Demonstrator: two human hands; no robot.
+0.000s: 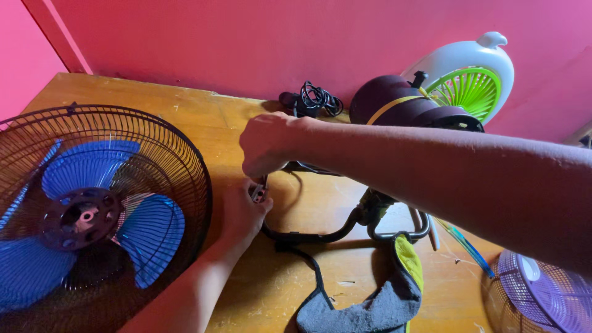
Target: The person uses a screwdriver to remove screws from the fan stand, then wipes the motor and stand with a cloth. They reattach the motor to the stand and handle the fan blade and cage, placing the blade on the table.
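Nearest the lens, the right forearm crosses the picture from 3 o'clock toward the centre, ending in the right hand point(266, 145), whose fingers are curled together into a loose fist, knuckles up; what they pinch beneath cannot be told. Just below it, at about 6 o'clock from that fist, the left hand point(242, 211) rises from the bottom edge, its fingers pressed around a small metal part point(259, 193) at the end of a black tubular fan stand point(320, 235). Both hands meet over that part, near the middle of the wooden bench point(197, 120).

That stand curves off toward 4 o'clock, where its loops sit under a dark fan motor housing point(394, 102) banded with a yellow strip. A grey and yellow cloth point(376, 305) lies at 6 o'clock, just beside the stand and partly under it.

At 9 o'clock a black wire fan guard point(154, 154) with blue blades point(148, 231) rests on the bench, well apart from the stand yet near the left wrist. At 12 o'clock a coiled black cord point(317, 98) lies against the pink wall point(246, 43). At 2 o'clock stands a white fan with a green grille point(472, 86); at 5 o'clock a purple fan guard point(546, 296) shows at the corner.
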